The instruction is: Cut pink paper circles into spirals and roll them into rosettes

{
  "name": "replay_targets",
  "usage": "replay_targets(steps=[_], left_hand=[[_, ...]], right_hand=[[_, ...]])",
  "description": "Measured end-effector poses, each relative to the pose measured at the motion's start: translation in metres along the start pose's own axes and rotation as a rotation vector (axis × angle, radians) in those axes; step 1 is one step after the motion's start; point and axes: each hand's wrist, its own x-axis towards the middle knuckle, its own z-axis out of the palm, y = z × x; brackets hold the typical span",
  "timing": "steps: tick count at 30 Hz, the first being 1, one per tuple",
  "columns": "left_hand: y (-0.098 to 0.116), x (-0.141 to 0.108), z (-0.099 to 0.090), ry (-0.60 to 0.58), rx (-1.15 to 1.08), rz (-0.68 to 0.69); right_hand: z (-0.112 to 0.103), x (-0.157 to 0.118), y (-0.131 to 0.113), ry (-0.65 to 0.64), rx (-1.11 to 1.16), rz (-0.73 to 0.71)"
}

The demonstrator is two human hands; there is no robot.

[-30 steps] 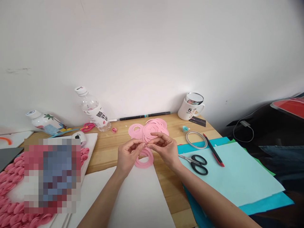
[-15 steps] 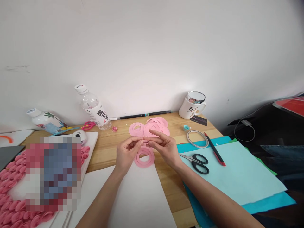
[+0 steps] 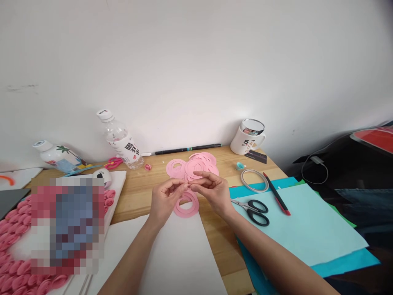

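Observation:
My left hand (image 3: 166,201) and my right hand (image 3: 212,191) meet at the fingertips over the table, both pinched on one end of a pink paper spiral (image 3: 186,212). Its coils show just below the fingers, overlapping a white sheet (image 3: 181,254); whether they hang or rest on it I cannot tell. The pinched end is mostly hidden by my fingers. Behind my hands lies a pile of pink paper spirals (image 3: 204,159), with another flat spiral (image 3: 172,169) at its left.
Black-handled scissors (image 3: 258,212), a tape roll (image 3: 242,180) and a black-red pen (image 3: 278,194) lie right, by pale blue paper (image 3: 310,229). A mug (image 3: 242,141) and bottle (image 3: 124,143) stand near the wall. A board of pink paper roses (image 3: 18,235) is left.
My fingertips have shifted slightly while still pinching the pink strip, and my right index finger is more bent. The view has moved a little; the other things keep their places.

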Motion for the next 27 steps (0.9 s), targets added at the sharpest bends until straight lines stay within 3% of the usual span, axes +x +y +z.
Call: replay_targets(steps=[13,24,27], left_hand=[[0.002,0.001,-0.002,-0.118,0.065,0.058],[0.004,0.003,-0.009,-0.33,0.195,-0.009],[0.005,0.002,-0.009,-0.379,0.195,-0.013]], right_hand=[[0.002,-0.002,-0.001,-0.058,-0.146,-0.11],[-0.004,-0.002,0.007,-0.168,-0.532,-0.47],[-0.007,-0.001,0.01,-0.192,-0.612,-0.513]])
